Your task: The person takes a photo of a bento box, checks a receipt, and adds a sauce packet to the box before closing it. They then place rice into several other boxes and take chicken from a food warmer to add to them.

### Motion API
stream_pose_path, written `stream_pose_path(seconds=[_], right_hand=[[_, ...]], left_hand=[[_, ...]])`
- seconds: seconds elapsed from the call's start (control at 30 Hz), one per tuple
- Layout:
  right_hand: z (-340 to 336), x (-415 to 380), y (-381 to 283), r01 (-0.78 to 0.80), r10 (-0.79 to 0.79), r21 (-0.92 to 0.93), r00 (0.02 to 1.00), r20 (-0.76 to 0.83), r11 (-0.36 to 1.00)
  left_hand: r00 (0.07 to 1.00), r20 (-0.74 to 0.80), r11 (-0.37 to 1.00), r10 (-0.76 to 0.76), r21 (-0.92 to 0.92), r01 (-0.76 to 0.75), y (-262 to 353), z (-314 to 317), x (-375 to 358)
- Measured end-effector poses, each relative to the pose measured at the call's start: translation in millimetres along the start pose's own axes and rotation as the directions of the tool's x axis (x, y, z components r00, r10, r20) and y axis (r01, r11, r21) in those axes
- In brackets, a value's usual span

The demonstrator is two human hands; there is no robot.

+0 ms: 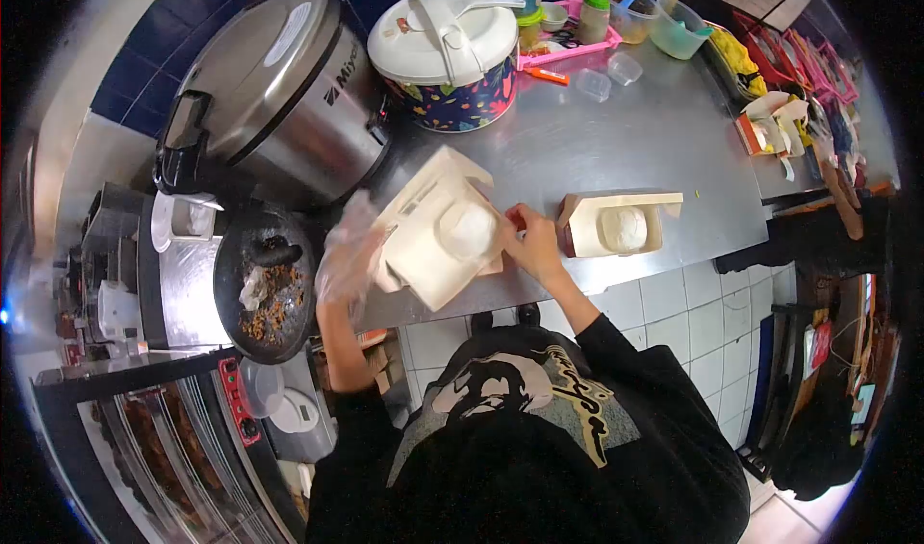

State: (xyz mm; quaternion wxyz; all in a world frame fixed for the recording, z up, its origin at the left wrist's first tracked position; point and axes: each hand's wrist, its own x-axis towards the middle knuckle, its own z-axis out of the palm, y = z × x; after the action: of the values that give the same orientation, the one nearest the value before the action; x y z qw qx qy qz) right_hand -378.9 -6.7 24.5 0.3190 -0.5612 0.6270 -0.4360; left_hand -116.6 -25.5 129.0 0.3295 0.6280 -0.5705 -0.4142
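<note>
A cream cardboard food box (419, 241) with raised flaps is held above the near edge of the steel counter. In it sits a white dome (470, 229) that looks like moulded rice. My left hand (348, 260), in a loose clear plastic glove, grips the box's left side, its fingers partly hidden. Bare, my right hand (535, 246) pinches the right edge with thumb and fingers. Just right of that hand, a second open box (583, 233) stands on the counter with a similar white mound (626, 228) inside.
A large steel rice cooker (289, 92) and a patterned tub with white lid (452, 101) stand behind. Left is a stone mortar (265, 318) with chopped food and a pestle. A pink tray (577, 55) and plastic containers (678, 29) line the back of the counter (616, 130).
</note>
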Motion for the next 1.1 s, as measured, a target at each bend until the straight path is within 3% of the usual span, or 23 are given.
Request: stream_pose_path(seconds=[0.03,0.07,0.1,0.13,0.17,0.23,0.3,0.33,0.37,0.43,0.5,0.53,0.6,0.63,0.67,0.7,0.73,0.77,0.83,0.9,0.97,1.03,1.1], right_hand=[[0.2,-3.2,2.5,-0.01,0.01,-0.004,1.0,-0.009,1.0],[1.0,-8.5,7.3,0.004,-0.005,-0.077,1.0,-0.018,0.997],[1.5,-13.6,12.0,0.02,-0.024,-0.149,0.999,-0.026,0.989],[0.2,-20.8,16.9,0.011,-0.016,-0.153,0.999,-0.033,0.988],[-2.6,-29.7,22.5,-0.005,-0.011,-0.129,0.992,-0.124,0.992],[-19.4,-40.1,29.9,-0.054,0.019,-0.123,0.963,-0.268,0.991],[-49.6,-47.8,41.5,-0.139,0.101,-0.083,0.929,-0.356,0.987],[-63.6,-50.9,47.4,-0.164,0.11,-0.109,0.915,-0.387,0.98],[-76.2,-51.7,50.8,-0.2,0.13,-0.155,0.918,-0.374,0.967],[-95.9,-48.7,46.5,-0.222,0.124,-0.264,0.931,-0.342,0.939],[-110.1,-39.9,61.1,-0.199,0.033,-0.387,0.918,-0.396,0.9],[-119.6,-33.0,63.5,-0.291,0.121,-0.45,0.921,-0.37,0.844],[-134.6,-23.0,83.7,-0.31,0.096,-0.498,0.907,-0.409,0.81],[-136.8,-20.4,92.8,-0.332,0.065,-0.545,0.89,-0.452,0.77],[-139.8,-20.2,79.2,-0.326,0.06,-0.545,0.892,-0.448,0.772],[-143.9,-23.2,51.5,-0.311,-0.033,-0.557,0.852,-0.522,0.771],[-139.6,-28.4,33.4,-0.298,-0.122,-0.568,0.802,-0.585,0.767],[-127.5,-33.2,27.3,-0.292,-0.119,-0.567,0.808,-0.578,0.77],[-96.7,-42.9,11.7,-0.005,-0.244,-0.457,0.84,-0.484,0.89],[-38.2,-54.1,7.0,0.081,-0.123,-0.236,0.978,-0.169,0.968],[12.6,-66.1,-14.5,0.081,-0.066,-0.236,0.995,0.069,0.968],[35.1,-61.9,-4.5,0.14,-0.103,-0.31,0.986,0.131,0.94],[49.3,-54.3,9.5,0.192,-0.125,-0.383,0.974,0.191,0.904]], left_hand=[[0.965,-0.031,0.93,0.259,0.277,-0.241,-13.7,-3.0,-7.5],[0.865,0.015,0.731,0.501,0.528,-0.433,-23.7,-3.2,-13.5],[0.865,0.029,0.73,0.501,0.522,-0.441,-26.3,3.9,-18.0],[0.948,-0.029,0.914,0.316,0.277,-0.297,-27.1,16.6,-23.0],[0.994,-0.032,0.994,0.108,0.009,-0.108,-24.8,31.0,-26.5],[0.988,0.001,0.988,0.152,0.032,-0.152,10.1,52.8,-20.9],[0.953,0.114,0.916,0.279,0.268,-0.3,27.1,71.6,-7.1],[0.946,0.144,0.914,0.291,0.251,-0.319,40.2,86.9,-1.2],[0.937,0.173,0.911,0.303,0.236,-0.338,51.7,102.7,7.1],[0.842,0.201,0.793,0.501,0.285,-0.539,37.9,136.1,43.2],[0.828,0.245,0.778,0.505,0.286,-0.56,41.7,165.7,68.8],[0.83,0.242,0.778,0.503,0.291,-0.557,47.5,177.0,77.7],[0.861,0.466,0.943,0.204,0.142,-0.3,51.3,190.9,87.7],[0.863,0.463,0.943,0.203,0.145,-0.299,44.6,189.0,85.9],[0.841,0.346,0.865,0.416,0.134,-0.483,29.4,188.0,84.8],[0.761,0.223,0.749,0.61,0.152,-0.645,15.1,184.1,83.4],[0.82,0.305,0.792,0.484,0.246,-0.559,0.3,166.7,82.1],[0.814,0.254,0.767,0.523,0.276,-0.579,-8.4,142.5,73.9],[0.808,0.2,0.745,0.554,0.315,-0.588,-29.0,95.9,59.5],[0.884,0.367,0.707,0.288,0.541,-0.455,-60.1,63.9,48.2],[0.892,0.373,0.641,0.257,0.625,-0.446,-83.7,57.5,28.1],[0.898,0.375,0.564,0.231,0.7,-0.438,-87.0,49.9,12.8],[0.928,0.365,0.662,-0.074,0.714,-0.228,-70.0,41.9,-5.0]])
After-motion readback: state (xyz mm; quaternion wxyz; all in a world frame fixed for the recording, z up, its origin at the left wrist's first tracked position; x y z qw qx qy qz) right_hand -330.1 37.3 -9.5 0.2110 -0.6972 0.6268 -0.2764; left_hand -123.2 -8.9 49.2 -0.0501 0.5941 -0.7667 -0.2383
